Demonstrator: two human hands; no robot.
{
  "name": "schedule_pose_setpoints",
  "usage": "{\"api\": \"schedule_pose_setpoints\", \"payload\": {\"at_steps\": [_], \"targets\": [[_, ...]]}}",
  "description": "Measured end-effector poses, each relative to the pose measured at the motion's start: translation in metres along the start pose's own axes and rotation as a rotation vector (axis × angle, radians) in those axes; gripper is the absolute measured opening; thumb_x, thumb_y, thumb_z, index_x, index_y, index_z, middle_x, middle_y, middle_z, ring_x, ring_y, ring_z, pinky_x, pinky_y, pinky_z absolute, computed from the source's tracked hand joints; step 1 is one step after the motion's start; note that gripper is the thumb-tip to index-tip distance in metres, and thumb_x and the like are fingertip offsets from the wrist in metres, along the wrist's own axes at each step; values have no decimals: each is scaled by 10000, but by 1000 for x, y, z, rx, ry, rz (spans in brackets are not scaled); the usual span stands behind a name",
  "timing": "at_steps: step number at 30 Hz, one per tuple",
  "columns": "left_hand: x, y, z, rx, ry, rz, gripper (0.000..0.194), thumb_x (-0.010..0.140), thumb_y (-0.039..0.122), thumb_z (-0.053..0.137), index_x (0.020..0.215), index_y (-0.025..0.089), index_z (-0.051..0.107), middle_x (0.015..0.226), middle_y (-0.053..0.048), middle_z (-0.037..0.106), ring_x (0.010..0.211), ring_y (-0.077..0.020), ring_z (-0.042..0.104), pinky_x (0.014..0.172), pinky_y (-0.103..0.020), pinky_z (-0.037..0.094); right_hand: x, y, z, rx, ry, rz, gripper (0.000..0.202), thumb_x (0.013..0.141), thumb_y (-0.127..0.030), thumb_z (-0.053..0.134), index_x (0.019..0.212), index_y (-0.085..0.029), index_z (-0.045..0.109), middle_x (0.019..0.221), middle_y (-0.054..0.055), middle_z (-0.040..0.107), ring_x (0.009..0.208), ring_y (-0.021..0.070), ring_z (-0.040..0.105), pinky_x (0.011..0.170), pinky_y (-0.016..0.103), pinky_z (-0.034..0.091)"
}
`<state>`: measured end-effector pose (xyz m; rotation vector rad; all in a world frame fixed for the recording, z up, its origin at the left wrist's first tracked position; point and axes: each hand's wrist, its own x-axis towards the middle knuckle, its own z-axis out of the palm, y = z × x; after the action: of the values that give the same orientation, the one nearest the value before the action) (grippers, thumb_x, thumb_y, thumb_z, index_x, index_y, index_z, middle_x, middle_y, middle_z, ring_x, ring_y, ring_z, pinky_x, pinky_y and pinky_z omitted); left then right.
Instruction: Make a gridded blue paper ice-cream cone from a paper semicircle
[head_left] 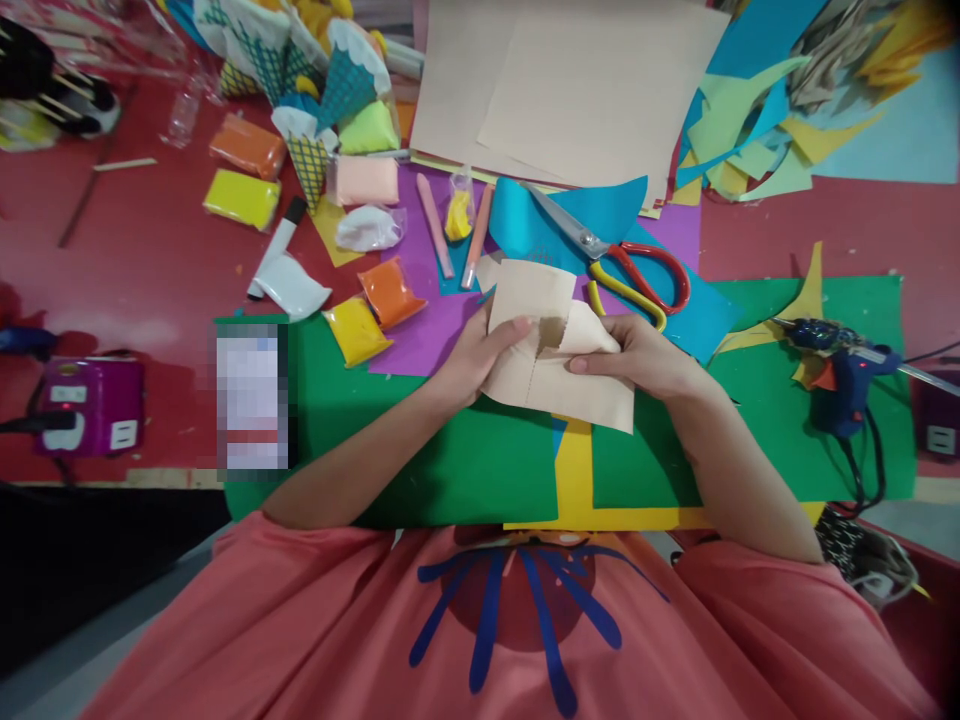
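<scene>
A beige craft sheet [585,392] is held between my two hands above the green sheet [450,470]. Down its middle runs a dark dashed line, and the sheet parts at an opening with a jagged edge near the top. My left hand [480,350] pinches the left piece, thumb on top. With thumb and fingers closed, my right hand [645,358] grips the folded-back right piece. Just beyond that hand lie scissors [592,243] with red and yellow handles, resting on blue sheet scraps [525,215].
A blue glue gun [855,385] lies at the right. Clay packets [356,330], two pink sticks [435,225] and a marker [279,240] are at the left. Large beige sheets [600,90] and decorated cones [352,75] stand farther back. A purple power socket [94,405] sits far left.
</scene>
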<state>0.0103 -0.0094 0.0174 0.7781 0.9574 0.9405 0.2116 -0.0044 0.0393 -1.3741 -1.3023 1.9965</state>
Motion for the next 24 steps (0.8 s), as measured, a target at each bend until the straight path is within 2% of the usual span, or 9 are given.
{"api": "schedule_pose_setpoints", "payload": {"at_steps": [5, 8, 11, 13, 14, 16, 18, 21, 24], "targets": [[1, 1, -3, -62, 62, -71, 555, 646, 561, 766, 1016, 181, 600, 918, -42, 725, 1001, -292, 673, 784, -380, 563, -3, -1, -9, 51, 30, -7, 404, 583, -378, 858, 895, -160, 721, 797, 26, 719, 663, 162, 658, 535, 263, 520], [2, 4, -7, -109, 133, -69, 621, 595, 618, 772, 987, 165, 609, 916, -60, 724, 960, -291, 683, 687, -348, 569, -7, -3, -20, 54, 75, -78, 359, 628, -375, 839, 897, -169, 719, 806, 30, 719, 662, 162, 663, 539, 272, 536], [3, 5, -8, -126, 191, -38, 660, 553, 632, 784, 989, 166, 617, 995, -67, 722, 968, -274, 686, 641, -302, 561, -10, -6, -23, -122, -19, -137, 356, 687, -460, 793, 870, -167, 713, 742, 28, 696, 637, 159, 646, 508, 264, 514], [3, 6, -7, -144, 206, -34, 653, 597, 645, 741, 1021, 160, 631, 1039, -73, 717, 1000, -265, 678, 662, -296, 562, -9, -6, -17, -234, -72, -238, 389, 741, -546, 721, 857, -175, 713, 758, 35, 694, 711, 177, 660, 581, 284, 539], [3, 6, -6, -152, 214, -11, 645, 630, 651, 710, 1045, 162, 639, 1060, -70, 712, 1016, -256, 672, 691, -297, 565, -8, -6, -12, -254, -22, -319, 397, 767, -568, 684, 868, -185, 713, 818, 42, 704, 790, 190, 671, 660, 306, 558], [3, 6, -3, -156, 212, 64, 626, 700, 667, 634, 1092, 179, 647, 1099, -55, 699, 1057, -236, 656, 787, -305, 563, -4, -4, -1, -215, 186, -463, 373, 811, -557, 642, 926, -206, 695, 960, 51, 704, 928, 201, 668, 810, 346, 563], [1, 4, -1, -146, 155, 86, 630, 750, 705, 565, 1121, 201, 639, 1126, -45, 687, 1128, -238, 626, 893, -334, 545, 1, 1, 10, -116, 272, -501, 346, 818, -515, 654, 990, -215, 663, 1024, 52, 692, 968, 193, 665, 866, 354, 558], [-2, -4, 0, -53, 5, -22, 706, 738, 807, 503, 1085, 208, 639, 1086, -58, 694, 1189, -284, 591, 938, -400, 537, 6, 10, 23, 48, 67, -399, 473, 768, -497, 710, 1135, -219, 599, 1137, 61, 680, 1038, 208, 661, 911, 370, 557], [-5, -10, -3, 233, -95, 129, 607, 783, 757, 534, 1090, 246, 648, 1096, -28, 692, 1184, -266, 590, 989, -381, 506, 7, 15, 24, 135, -64, -304, 616, 684, -501, 778, 1185, -209, 570, 1161, 71, 685, 1128, 257, 636, 944, 409, 548]]}}
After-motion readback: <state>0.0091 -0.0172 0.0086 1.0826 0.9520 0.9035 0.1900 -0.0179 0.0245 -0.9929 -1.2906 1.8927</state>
